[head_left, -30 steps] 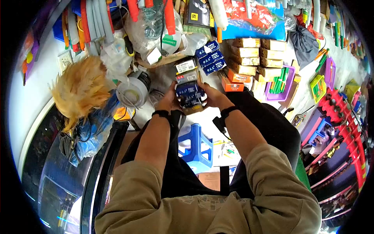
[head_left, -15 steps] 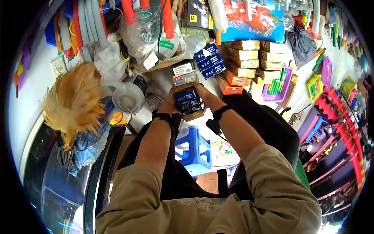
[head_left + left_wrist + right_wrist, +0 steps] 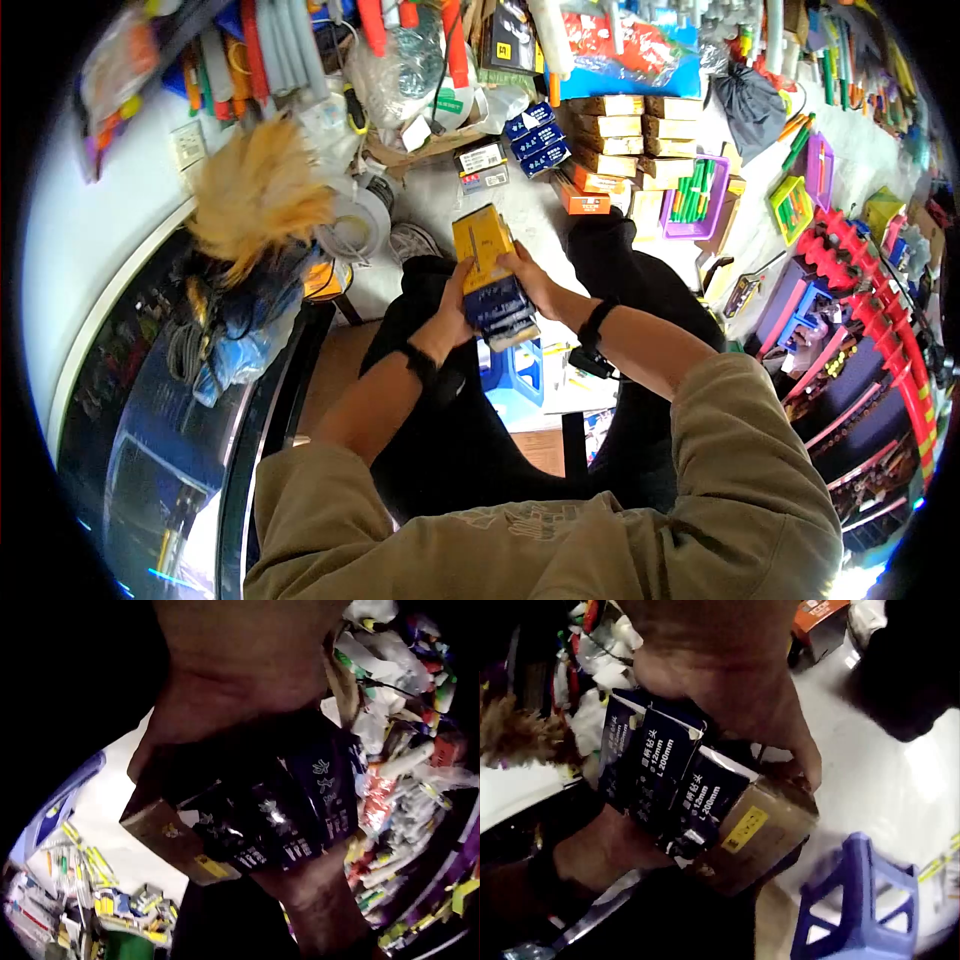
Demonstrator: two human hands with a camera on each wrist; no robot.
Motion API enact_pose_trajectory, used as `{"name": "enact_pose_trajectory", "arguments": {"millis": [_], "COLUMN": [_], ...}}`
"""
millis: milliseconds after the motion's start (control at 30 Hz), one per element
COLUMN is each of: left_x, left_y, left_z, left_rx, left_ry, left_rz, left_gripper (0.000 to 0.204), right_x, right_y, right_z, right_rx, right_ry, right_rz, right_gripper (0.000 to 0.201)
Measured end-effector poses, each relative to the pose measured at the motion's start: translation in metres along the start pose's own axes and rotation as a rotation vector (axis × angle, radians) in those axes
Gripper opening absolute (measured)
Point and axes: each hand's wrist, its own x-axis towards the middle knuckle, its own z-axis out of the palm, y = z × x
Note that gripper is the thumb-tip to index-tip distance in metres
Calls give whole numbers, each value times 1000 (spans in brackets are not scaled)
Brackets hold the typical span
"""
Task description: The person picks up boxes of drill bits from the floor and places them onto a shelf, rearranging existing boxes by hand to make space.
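Note:
Both hands hold a stack of small boxes between them over the gap between the knees. In the head view, my left hand (image 3: 455, 308) grips its left side and my right hand (image 3: 540, 286) its right side. The stack has dark blue drill bit boxes (image 3: 503, 308) at the near end and a yellow face (image 3: 482, 243) at the far end. White print on the blue boxes (image 3: 660, 769) reads 12mm and L 200mm in the right wrist view. Against them lies a brown cardboard box (image 3: 761, 832) with a yellow label. The palms hide part of the stack.
Ahead on the floor stand white and grey boxes (image 3: 482, 167), more blue boxes (image 3: 538, 140), orange boxes (image 3: 585, 192) and stacked brown boxes (image 3: 610, 130). A purple basket (image 3: 722, 185) is at right. Between the legs is a blue stool (image 3: 525, 375); a feathery bundle (image 3: 262, 195) sits left.
Both hands have brought the stack of boxes toward the body, away from the white and grey boxes. It has turned, and its yellow face now shows. The head view has shifted.

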Motion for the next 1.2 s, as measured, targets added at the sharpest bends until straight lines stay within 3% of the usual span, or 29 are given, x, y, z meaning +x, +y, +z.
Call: {"name": "enact_pose_trajectory", "arguments": {"millis": [33,100,133,167,200,233,300,400,433,500,567,633,767,900,967,1033,1100,1200], "left_x": [-26,-97,-129,-148,-183,-195,-238,-301,-321,-351,-379,-400,-424,-412,-404,-387,-383,-381], "left_y": [-15,-35,-50,-56,-63,-76,-80,-73,-70,-52,-38,-23,-1,8,13,18,23,17], "left_z": [0,27,39,33,54,55,78,139,163,225,291,362,493,598,631,649,660,665], "left_rx": [-36,-113,60,3,95,74,143,344,365,551,741,850,1094,1069,1154,1267,1357,1188], "left_ry": [-73,-4,19,25,10,25,-78,-224,-236,-361,-362,-427,-510,-702,-676,-635,-610,-713], "left_rz": [34,3,205,100,242,304,367,597,612,800,961,1063,1258,1303,1391,1669,1757,1626], "left_gripper": [53,55,57,54,51,49,47,55,55,64,73,75,76,76,77,76,75,64], "right_x": [-26,-82,-95,-108,-141,-190,-241,-336,-352,-376,-405,-420,-469,-492,-501,-504,-509,-522], "right_y": [0,-5,12,23,12,-26,-36,-100,-113,-151,-199,-241,-349,-429,-456,-473,-487,-509], "right_z": [8,26,23,24,36,56,65,98,100,98,96,85,66,32,16,-1,-11,-15], "right_rx": [-9,-2,61,18,-161,-171,-414,-263,-260,-285,-205,-93,203,311,394,461,510,340], "right_ry": [-32,-123,-193,-264,-194,-236,-142,-248,-250,-194,-197,-187,-341,-356,-345,-367,-395,-368], "right_rz": [9,-63,-83,-188,-310,-273,-374,-743,-772,-1028,-1140,-1185,-1230,-1341,-1315,-1289,-1282,-1435], "right_gripper": [81,83,85,91,100,102,95,88,88,88,87,89,90,82,79,75,73,67]}}
